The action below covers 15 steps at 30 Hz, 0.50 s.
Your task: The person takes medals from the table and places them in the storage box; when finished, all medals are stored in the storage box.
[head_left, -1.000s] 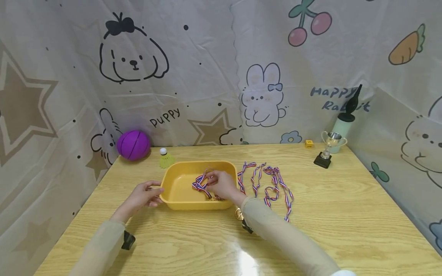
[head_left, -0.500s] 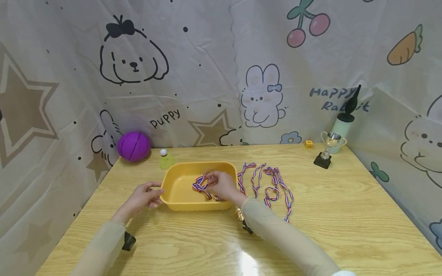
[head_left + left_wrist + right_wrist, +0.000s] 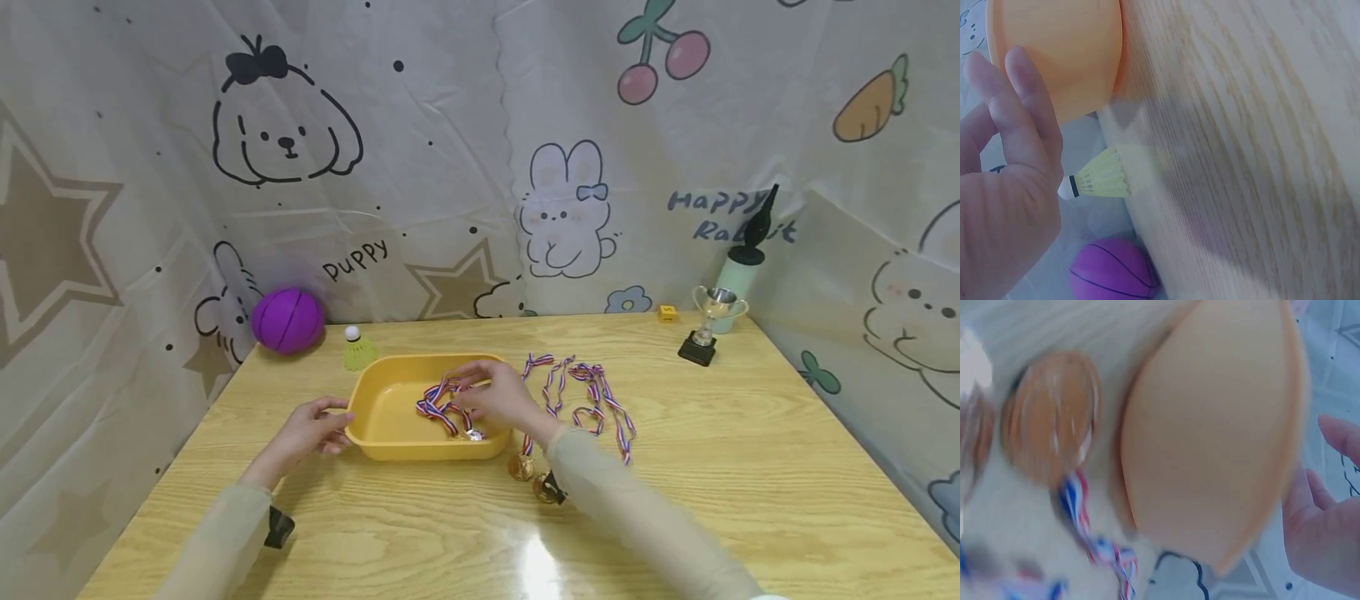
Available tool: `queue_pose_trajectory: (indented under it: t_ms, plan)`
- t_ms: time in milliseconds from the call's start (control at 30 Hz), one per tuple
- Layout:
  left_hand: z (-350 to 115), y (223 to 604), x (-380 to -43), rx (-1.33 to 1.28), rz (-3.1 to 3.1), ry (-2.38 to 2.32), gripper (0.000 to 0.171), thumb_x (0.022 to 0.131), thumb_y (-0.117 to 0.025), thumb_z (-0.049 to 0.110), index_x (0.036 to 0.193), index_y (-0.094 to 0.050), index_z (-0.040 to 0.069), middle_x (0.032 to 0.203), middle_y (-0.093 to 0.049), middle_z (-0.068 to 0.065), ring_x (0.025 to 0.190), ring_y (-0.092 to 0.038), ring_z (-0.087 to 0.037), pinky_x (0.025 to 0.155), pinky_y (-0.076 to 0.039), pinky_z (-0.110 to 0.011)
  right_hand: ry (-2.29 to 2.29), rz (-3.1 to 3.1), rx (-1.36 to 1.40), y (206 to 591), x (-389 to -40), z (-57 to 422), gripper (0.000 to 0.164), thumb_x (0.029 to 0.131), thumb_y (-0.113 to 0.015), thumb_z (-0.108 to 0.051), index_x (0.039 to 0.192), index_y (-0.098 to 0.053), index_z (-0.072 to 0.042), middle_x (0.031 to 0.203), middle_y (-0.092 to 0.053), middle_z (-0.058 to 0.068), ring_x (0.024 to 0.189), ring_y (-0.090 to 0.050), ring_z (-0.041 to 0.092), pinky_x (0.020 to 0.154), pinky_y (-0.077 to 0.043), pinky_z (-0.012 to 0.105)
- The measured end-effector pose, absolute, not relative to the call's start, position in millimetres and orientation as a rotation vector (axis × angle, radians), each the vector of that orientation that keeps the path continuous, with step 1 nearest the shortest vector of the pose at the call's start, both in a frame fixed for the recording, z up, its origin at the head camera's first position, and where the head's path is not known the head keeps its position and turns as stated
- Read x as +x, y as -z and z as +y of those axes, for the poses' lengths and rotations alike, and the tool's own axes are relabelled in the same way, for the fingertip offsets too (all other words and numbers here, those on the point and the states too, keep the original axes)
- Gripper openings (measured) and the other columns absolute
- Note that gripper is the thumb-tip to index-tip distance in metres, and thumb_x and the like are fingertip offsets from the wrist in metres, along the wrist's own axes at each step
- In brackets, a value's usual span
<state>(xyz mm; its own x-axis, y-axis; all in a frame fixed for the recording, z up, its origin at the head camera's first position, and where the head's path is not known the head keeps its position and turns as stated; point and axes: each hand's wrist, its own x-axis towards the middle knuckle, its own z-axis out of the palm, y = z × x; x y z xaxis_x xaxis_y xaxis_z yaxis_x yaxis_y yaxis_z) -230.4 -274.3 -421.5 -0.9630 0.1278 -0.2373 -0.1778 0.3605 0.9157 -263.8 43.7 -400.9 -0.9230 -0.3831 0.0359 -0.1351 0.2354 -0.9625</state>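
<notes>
My left hand [image 3: 311,429] is at the left rim of a yellow plastic basin [image 3: 375,450], its fairly straight fingers against the wall in the left wrist view. Over the basin's right side is my right hand [image 3: 504,398]; thumb and fingers stand apart with nothing between them in the right wrist view. Below it, a red, white and blue medal ribbon [image 3: 431,408] lies bunched in the basin, with a shiny silver medal [image 3: 474,435] near the front wall. Outside, a gold medal [image 3: 521,467] lies by the basin's front right corner, and another gold medal [image 3: 546,489] is partly behind the right wrist.
More striped ribbons [image 3: 596,387] lie right of the basin. Along the back stand a purple ball [image 3: 288,321], a yellow shuttlecock [image 3: 360,352], a yellow cube [image 3: 667,313], a trophy cup [image 3: 705,325] and a green pump with black nozzle [image 3: 742,267].
My right hand has lifted and shifted right, off the ribbon, uncovering the silver medal in the basin and a second gold medal on the table. The left hand stays at the rim.
</notes>
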Motion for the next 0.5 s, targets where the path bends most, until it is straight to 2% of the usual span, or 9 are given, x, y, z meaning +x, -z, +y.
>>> queue_pose_trajectory:
  t_ms: [267, 500]
  plan:
    - [-273.1, 421.9, -229.3, -0.046, 2.354, -1.632, 0.053, 0.099, -0.052, 0.017, 0.139, -0.033, -0.012, 0.085, -0.067, -0.004, 0.068, -0.065, -0.008, 0.058, -0.056, -0.019, 1.811, 2.314, -0.431, 382.8, -269.6, 99.9, 0.048, 0.085, -0.071, -0.008, 0.13, -0.054, -0.001, 0.125, -0.057, 0.024, 0.097, -0.066, 0.027, 0.077, -0.06, 0.041]
    - [-276.1, 422.9, -230.1, -0.057, 2.355, -1.632, 0.051, 0.099, -0.052, 0.016, 0.137, -0.034, -0.012, 0.083, -0.067, -0.002, 0.068, -0.065, -0.007, 0.058, -0.055, -0.019, 1.782, 2.383, -0.319, 395.5, -268.5, 154.1, 0.051, 0.087, -0.069, -0.013, 0.132, -0.05, 0.003, 0.126, -0.055, 0.025, 0.096, -0.064, 0.024, 0.082, -0.057, 0.048]
